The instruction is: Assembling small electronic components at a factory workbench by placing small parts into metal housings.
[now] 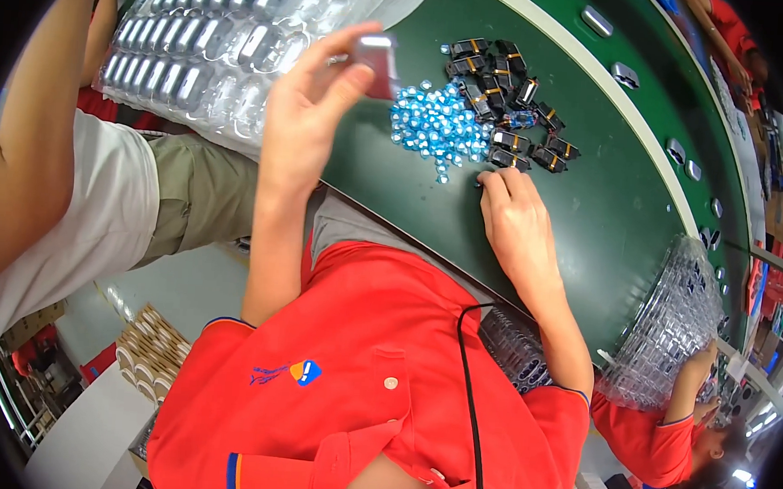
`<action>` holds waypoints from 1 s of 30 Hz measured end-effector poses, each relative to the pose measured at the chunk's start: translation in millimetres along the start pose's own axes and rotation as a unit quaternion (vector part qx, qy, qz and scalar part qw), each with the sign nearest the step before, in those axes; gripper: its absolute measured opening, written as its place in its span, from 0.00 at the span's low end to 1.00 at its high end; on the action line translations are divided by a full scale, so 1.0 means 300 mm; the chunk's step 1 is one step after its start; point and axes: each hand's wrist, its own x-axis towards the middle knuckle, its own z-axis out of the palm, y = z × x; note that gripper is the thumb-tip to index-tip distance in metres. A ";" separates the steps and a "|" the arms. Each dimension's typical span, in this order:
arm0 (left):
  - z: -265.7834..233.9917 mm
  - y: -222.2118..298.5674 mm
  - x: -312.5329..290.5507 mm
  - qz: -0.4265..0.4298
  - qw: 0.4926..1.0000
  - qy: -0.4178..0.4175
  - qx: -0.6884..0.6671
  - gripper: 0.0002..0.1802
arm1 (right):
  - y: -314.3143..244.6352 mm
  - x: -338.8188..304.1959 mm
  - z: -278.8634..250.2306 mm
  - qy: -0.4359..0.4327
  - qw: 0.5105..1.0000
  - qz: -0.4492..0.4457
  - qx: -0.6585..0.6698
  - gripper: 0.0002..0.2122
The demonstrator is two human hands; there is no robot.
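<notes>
The left hand (303,114) has thumb and fingers clamped on a blurred rectangular casing (382,72), raised between the clear blister tray (327,6) and the pile of blue faceted beads (439,126). Its long axis runs nearly up and down the view, silvery end pointing away from the wearer, reddish face below. Over the green tabletop (598,230), the right hand (516,223) curls its fingers close together beside black gold-banded parts (511,142); whether they pinch anything, I cannot tell.

Red shirt (359,341): a blue-and-orange emblem (306,372) is borne on its front; small blue lettering (269,377) is set beside, too indistinct to be read.
</notes>
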 end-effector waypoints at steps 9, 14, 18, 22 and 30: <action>0.128 -0.090 -0.022 -0.035 0.984 -0.132 -0.114 0.17 | 0.020 0.104 -0.091 0.104 0.888 0.150 0.422 0.08; 0.160 -0.101 -0.028 0.041 0.983 -0.175 -0.045 0.16 | 0.014 0.143 -0.069 0.086 0.729 0.233 0.637 0.07; 0.165 -0.094 -0.026 0.066 0.977 -0.204 -0.003 0.16 | 0.029 0.148 -0.025 0.088 0.719 0.245 0.644 0.08; 0.158 -0.096 -0.010 0.137 0.956 -0.247 0.085 0.15 | 0.030 0.160 -0.009 0.117 0.737 0.248 0.618 0.08; 0.205 -0.073 0.028 0.237 0.916 -0.296 0.134 0.13 | 0.054 0.145 -0.022 0.115 0.795 0.204 0.560 0.06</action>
